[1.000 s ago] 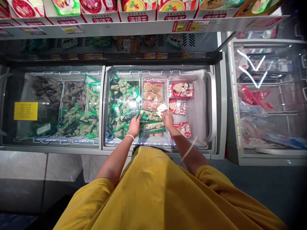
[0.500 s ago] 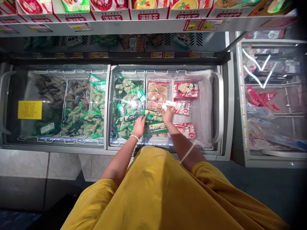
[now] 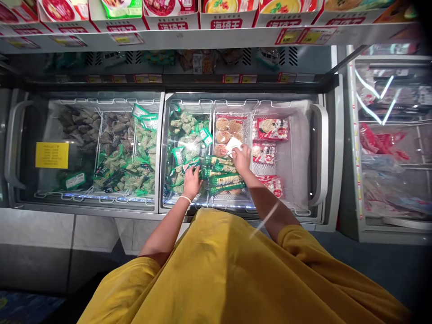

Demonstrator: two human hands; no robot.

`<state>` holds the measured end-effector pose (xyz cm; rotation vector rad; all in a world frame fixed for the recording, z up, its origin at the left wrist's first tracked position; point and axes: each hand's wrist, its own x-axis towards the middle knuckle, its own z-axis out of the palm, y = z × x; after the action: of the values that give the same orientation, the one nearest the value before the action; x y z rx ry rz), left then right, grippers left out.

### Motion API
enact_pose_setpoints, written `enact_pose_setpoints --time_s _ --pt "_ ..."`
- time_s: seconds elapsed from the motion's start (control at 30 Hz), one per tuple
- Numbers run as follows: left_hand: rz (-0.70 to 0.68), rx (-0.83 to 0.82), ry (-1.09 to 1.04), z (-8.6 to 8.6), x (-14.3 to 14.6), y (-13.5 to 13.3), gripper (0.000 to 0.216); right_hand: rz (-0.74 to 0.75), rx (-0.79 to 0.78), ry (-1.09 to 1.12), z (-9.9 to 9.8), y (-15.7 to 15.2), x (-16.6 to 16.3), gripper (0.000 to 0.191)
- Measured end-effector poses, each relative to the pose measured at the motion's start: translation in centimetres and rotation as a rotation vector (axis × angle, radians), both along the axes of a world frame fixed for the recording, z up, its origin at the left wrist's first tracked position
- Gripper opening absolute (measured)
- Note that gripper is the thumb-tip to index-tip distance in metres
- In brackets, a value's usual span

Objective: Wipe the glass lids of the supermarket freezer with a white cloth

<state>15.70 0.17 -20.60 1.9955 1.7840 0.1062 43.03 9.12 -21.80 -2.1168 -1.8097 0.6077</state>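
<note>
My right hand (image 3: 242, 159) pinches a white tissue (image 3: 233, 145) and holds it over the freezer's glass lid, above a basket of round, flat, pale-brown food in packs (image 3: 222, 123). To the left, my left hand (image 3: 192, 181), with a light band on its wrist, has its fingers apart and appears to rest on the glass. Beneath it are green bags of leaf-wrapped dumplings (image 3: 180, 155). Between the two hands, long green packs that look like corn cobs (image 3: 226, 180) show through the glass.
Red-and-white food bags (image 3: 270, 129) sit in the right basket, beside the lid's curved handle (image 3: 322, 155). Farther left, a yellow notice (image 3: 51, 155) marks the other lid. A shelf of boxed food (image 3: 226, 20) overhangs the freezer. Another freezer (image 3: 391, 180) stands at right.
The tissue has moved slightly left relative to the packs below and now spreads flatter. My left hand has shifted a little left over the green bags. The whole view has slid right.
</note>
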Motion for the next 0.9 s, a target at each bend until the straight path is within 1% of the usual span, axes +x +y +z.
enact_pose_setpoints --time_s 0.07,0.13,0.17,0.23,0.33,0.4,0.43,0.47,0.5,0.57,0.67,0.73,0.8,0.87,0.9 --pt "-0.007 -0.003 -0.001 0.0 -0.6 0.0 0.068 -0.114 -0.005 -0.008 -0.3 0.4 0.0 0.029" --pt "-0.025 -0.008 -0.005 0.0 -1.0 0.0 0.072 -0.142 -0.016 0.002 -0.4 -0.4 -1.6 0.031" --pt "-0.033 -0.01 -0.008 0.0 -1.2 -0.1 0.074 -0.121 -0.019 0.009 -0.3 -1.3 -2.9 0.032" --pt "-0.039 -0.014 -0.011 -0.1 -1.3 -0.1 0.077 0.004 -0.028 0.026 -0.2 -3.6 -5.9 0.034" --pt "-0.045 -0.019 -0.006 -0.1 -1.4 -0.1 0.079 0.275 -0.066 0.049 0.2 -7.2 -9.5 0.033" --pt "-0.061 -0.032 0.006 0.1 -1.6 0.0 0.079 0.406 -0.113 0.052 0.2 -8.5 -9.9 0.036" --pt "-0.071 -0.042 0.015 0.2 -1.7 0.1 0.079 0.428 -0.137 0.048 0.2 -8.7 -9.2 0.039" --pt "-0.078 -0.053 0.027 0.3 -1.7 0.2 0.08 0.413 -0.155 0.036 0.0 -8.6 -8.1 0.04" --pt "-0.085 -0.063 0.037 0.5 -1.8 0.2 0.08 0.361 -0.16 0.021 -0.2 -8.4 -6.4 0.04" --pt "-0.095 -0.072 0.052 0.7 -1.9 0.3 0.081 0.175 -0.129 -0.021 -0.6 -7.9 -2.0 0.036" --pt "-0.1 -0.07 0.062 0.9 -1.9 0.3 0.08 -0.103 -0.016 -0.055 -1.2 -7.7 5.1 0.032" --pt "-0.101 -0.069 0.066 0.9 -1.9 0.3 0.08 -0.259 0.052 -0.046 -1.5 -7.9 8.1 0.03" --pt "-0.105 -0.067 0.069 0.7 -1.9 0.3 0.08 -0.406 0.101 -0.031 -1.8 -7.8 8.9 0.029" --pt "-0.111 -0.062 0.068 0.5 -2.0 0.4 0.081 -0.526 0.119 0.005 -1.8 -7.5 7.3 0.029" --pt "-0.112 -0.06 0.066 0.4 -2.0 0.4 0.081 -0.55 0.112 0.034 -1.8 -7.4 5.7 0.029"
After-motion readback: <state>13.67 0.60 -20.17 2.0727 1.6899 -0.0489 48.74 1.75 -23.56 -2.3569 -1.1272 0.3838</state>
